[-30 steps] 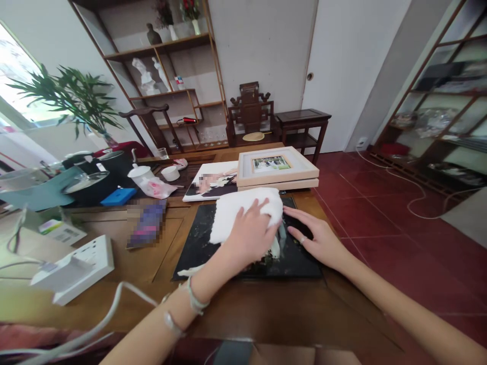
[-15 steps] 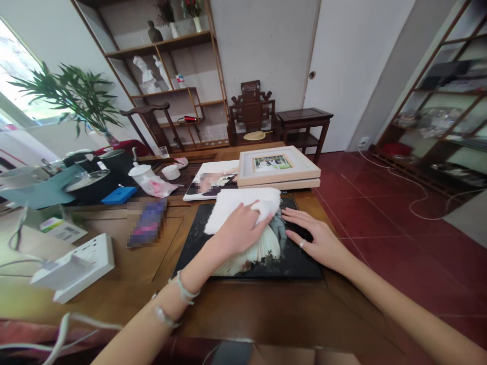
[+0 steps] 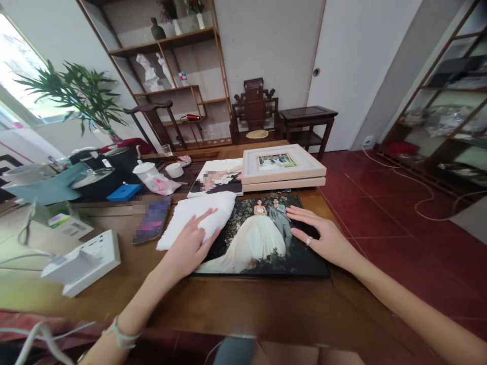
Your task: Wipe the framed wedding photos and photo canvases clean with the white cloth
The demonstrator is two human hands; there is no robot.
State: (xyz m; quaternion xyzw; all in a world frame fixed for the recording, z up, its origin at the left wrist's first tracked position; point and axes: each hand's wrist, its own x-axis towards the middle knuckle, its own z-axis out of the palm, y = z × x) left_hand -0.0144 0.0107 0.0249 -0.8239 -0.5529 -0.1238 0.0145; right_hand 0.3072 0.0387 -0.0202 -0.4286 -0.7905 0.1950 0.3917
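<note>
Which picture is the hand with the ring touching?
The large wedding photo in front; the right hand lies flat on it. The framed photo and the print lie behind, untouched.

The cloth (image 3: 198, 215) and left hand (image 3: 189, 249) cover the left edge of the photo (image 3: 262, 238), a purple thing (image 3: 152, 223) to its left and part of the far print (image 3: 210, 181) are blurred out, the framed picture (image 3: 276, 161) is too small to read, and both forearms run off the near edge.
</note>
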